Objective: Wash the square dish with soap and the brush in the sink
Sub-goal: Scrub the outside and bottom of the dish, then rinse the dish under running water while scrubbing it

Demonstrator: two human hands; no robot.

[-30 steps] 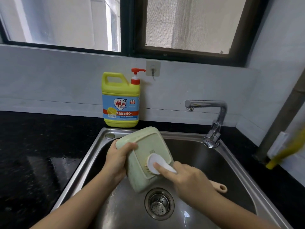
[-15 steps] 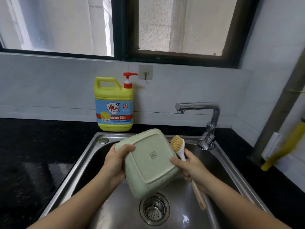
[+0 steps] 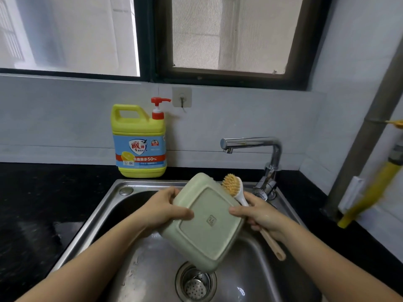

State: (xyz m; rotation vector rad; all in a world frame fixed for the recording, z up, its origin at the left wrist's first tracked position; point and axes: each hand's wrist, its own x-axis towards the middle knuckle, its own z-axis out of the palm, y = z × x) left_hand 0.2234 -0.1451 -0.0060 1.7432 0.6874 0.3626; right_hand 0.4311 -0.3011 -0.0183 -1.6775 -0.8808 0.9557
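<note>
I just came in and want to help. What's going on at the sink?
A person is washing a green square dish over the sink, its underside facing the camera. The left hand grips one edge. The right hand holds the wooden-handled dish brush, bristles up beside the dish's far edge. The yellow soap jug stands behind.

Square dish [image 3: 207, 225] and brush [image 3: 233, 187] over sink [image 3: 93, 223]

Soap bottle [image 3: 139, 127] is showing "50%" on its red band, with "雕" in the logo above. Dish [image 3: 196, 238] base stamp is reading illegible.
</note>
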